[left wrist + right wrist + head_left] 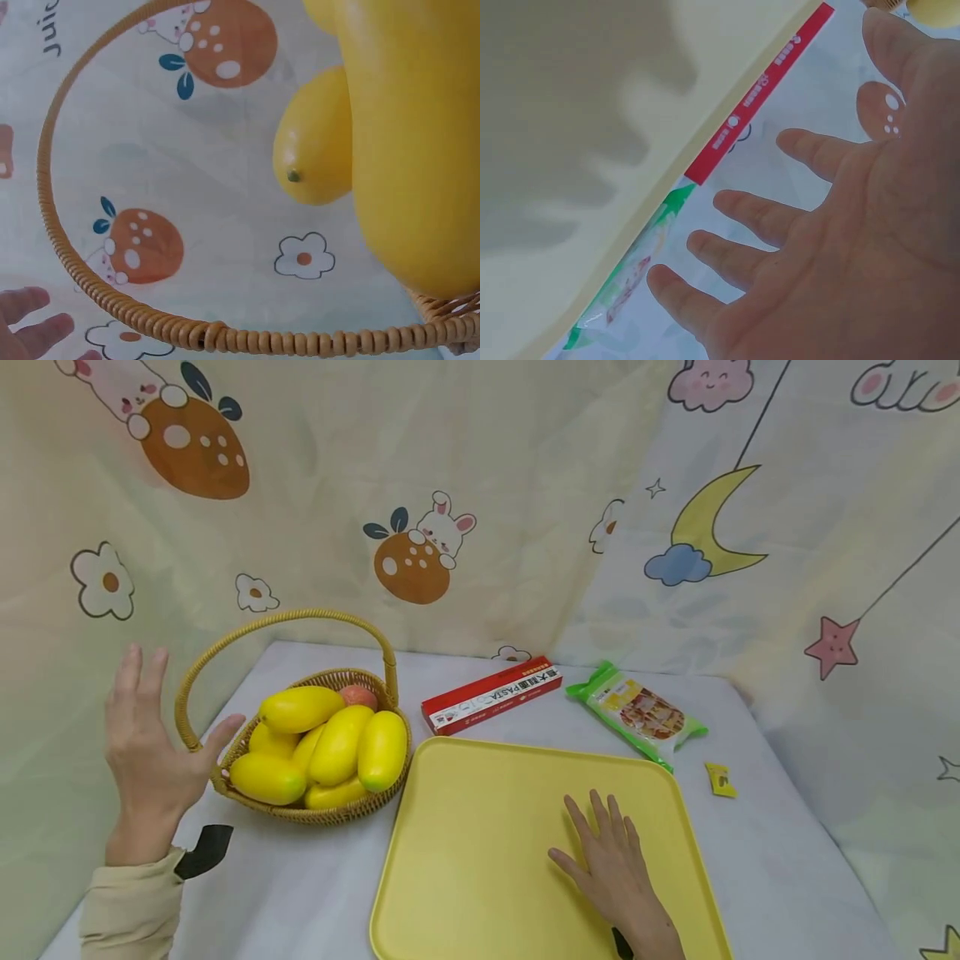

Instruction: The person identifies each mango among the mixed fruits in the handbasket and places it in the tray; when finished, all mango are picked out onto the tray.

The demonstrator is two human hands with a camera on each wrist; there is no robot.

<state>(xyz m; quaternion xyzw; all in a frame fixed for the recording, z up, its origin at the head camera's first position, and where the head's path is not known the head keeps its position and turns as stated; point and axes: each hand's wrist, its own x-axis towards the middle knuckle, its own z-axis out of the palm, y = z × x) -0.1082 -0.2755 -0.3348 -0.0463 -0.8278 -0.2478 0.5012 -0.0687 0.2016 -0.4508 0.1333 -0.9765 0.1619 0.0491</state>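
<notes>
My left hand (153, 743) is raised with fingers straight and thumb spread, just left of a wicker basket (322, 816). It holds nothing, and its fingertips (45, 335) show beside the arched handle (46, 172) in the left wrist view. Several long yellow mango-like fruits (341, 745) fill the basket, with a reddish round fruit (358, 696) at the back. Fingers spread and holding nothing, my right hand (615, 868) hovers over the right half of a yellow tray (465, 835). Its palm (870, 247) faces the tray in the right wrist view.
Behind the tray lies a red and white pasta box (491, 695). A green-edged clear food packet (637, 712) is at the back right, touching or close to the tray's corner. A small yellow sachet (721, 780) lies right of the tray. A printed cloth (525, 527) hangs behind the white table.
</notes>
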